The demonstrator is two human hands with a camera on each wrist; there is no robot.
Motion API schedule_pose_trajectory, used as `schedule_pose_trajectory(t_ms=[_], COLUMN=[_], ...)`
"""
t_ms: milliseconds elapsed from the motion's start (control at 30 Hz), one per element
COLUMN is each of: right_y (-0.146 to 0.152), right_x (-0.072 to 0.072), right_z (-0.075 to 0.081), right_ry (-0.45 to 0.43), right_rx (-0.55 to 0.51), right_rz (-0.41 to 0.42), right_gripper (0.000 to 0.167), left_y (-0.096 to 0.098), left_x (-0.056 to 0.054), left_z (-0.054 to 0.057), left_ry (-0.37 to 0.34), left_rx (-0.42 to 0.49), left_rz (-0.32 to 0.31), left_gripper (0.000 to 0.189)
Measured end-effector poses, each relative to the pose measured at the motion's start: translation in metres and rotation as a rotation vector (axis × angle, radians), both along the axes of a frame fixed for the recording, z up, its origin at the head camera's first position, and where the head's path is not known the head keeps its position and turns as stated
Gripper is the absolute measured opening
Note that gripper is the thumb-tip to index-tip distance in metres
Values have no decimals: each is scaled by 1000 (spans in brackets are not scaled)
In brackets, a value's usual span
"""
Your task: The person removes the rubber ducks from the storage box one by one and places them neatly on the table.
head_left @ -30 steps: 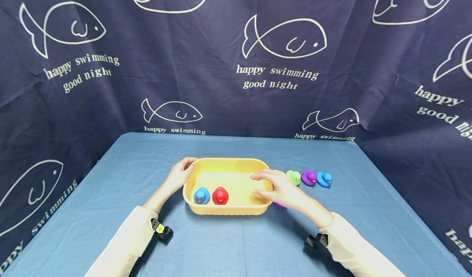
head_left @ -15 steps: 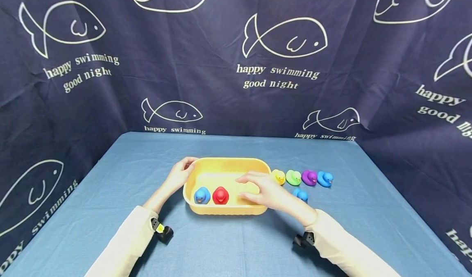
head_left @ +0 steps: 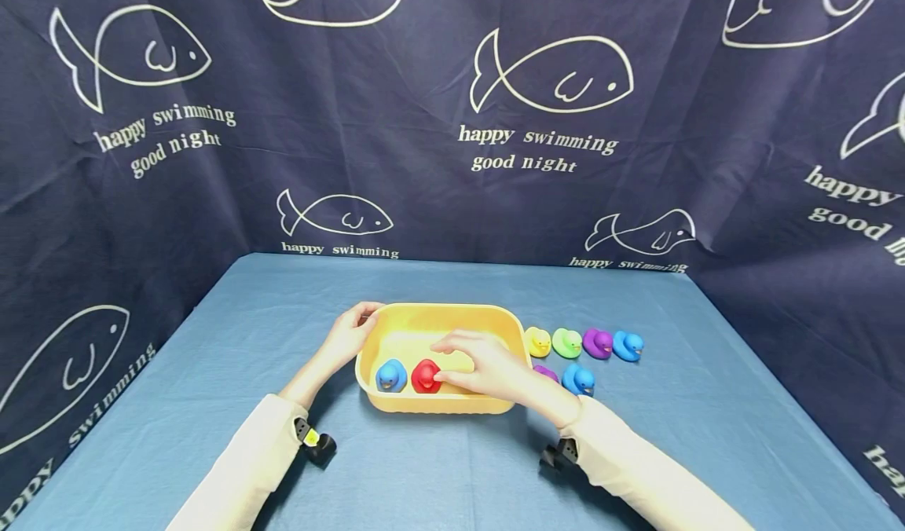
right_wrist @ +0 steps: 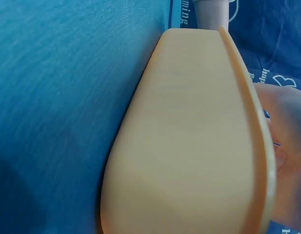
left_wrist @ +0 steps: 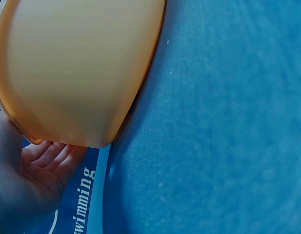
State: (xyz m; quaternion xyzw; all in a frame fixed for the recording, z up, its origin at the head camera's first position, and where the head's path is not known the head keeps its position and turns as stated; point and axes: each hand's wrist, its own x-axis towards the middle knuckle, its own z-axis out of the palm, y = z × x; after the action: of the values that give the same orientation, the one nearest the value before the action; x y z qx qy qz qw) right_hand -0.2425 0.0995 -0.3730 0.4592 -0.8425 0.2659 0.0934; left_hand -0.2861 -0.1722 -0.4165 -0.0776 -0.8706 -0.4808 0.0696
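Note:
A yellow plastic tub [head_left: 452, 404] stands on the blue cloth, with a blue rubber duck [head_left: 390, 376] and a red rubber duck [head_left: 426, 377] inside, side by side at its near left. My left hand [head_left: 346, 335] grips the tub's far left rim. In the left wrist view, the thumb is at the rim and the fingers [left_wrist: 55, 158] lie behind the end wall. My right hand [head_left: 488, 364] reaches over the tub's right side, thumb and fingers spread apart with nothing between them. Its thumb tip overlaps the red duck's right edge. The right wrist view has the tub's wall [right_wrist: 184, 136] covering most of the fingers.
Right of the tub, a back row holds a yellow duck [head_left: 538, 342], a green duck [head_left: 567, 342], a purple duck [head_left: 598, 343] and a blue duck [head_left: 628, 346]. Nearer sit another blue duck [head_left: 578, 379] and a partly hidden purple duck [head_left: 546, 372]. A dark fish-print curtain [head_left: 438, 107] surrounds the table.
My right hand has moved left across the tub, toward the red duck. Ducks that its hand and forearm covered on the right now show. The left hand keeps its grip on the rim.

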Motion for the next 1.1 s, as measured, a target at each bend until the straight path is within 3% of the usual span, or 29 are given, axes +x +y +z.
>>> schedule_pose_trajectory(t_ms=[500, 733, 900, 1100], right_y=[-10, -12, -13, -14], right_x=[-7, -9, -11, -11], right_z=[-15, -17, -19, -20], right_ry=[-80, -189, -228, -249], right_rx=[10, 29, 23, 9], right_rz=[19, 38, 82, 53], right_gripper=[38, 41, 35, 26], left_y=[2, 2, 1, 0], left_x=[-1, 0, 0, 0], left_z=[-1, 0, -1, -2], left_ry=[9, -5, 9, 2], left_rx=[11, 9, 6, 5], left_rz=[-9, -3, -1, -2], left_gripper=[28, 30, 29, 29])
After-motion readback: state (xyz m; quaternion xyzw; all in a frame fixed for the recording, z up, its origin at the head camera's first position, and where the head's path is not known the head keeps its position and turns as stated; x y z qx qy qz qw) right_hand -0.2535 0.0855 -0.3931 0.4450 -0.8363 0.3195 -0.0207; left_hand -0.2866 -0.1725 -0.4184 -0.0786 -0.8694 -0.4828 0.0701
